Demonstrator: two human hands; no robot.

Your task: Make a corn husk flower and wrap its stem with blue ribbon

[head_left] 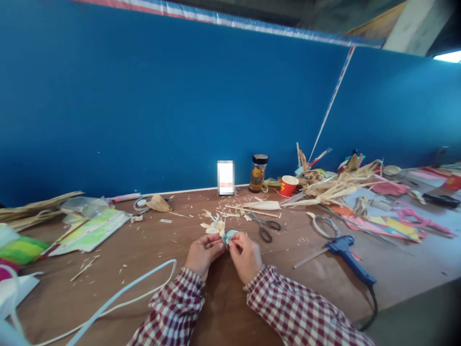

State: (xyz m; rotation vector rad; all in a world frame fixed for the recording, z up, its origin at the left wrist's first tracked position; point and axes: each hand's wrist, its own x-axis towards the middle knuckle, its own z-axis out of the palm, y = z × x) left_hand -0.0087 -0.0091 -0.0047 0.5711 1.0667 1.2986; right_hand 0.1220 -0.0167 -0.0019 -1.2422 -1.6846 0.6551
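Observation:
My left hand and my right hand meet low over the brown table, both in checked sleeves. Their fingers pinch a small craft piece between them: pale straw-coloured husk petals at the top, with a light blue strip wrapped at its base. The left fingers grip the husk side and the right fingers pinch the blue strip. A long light blue strip loops across the table toward the near left.
Black-handled scissors lie just beyond my right hand. A blue glue gun lies to the right. A red paper cup, a dark-lidded jar and a heap of husks sit by the blue wall. Coloured papers lie left.

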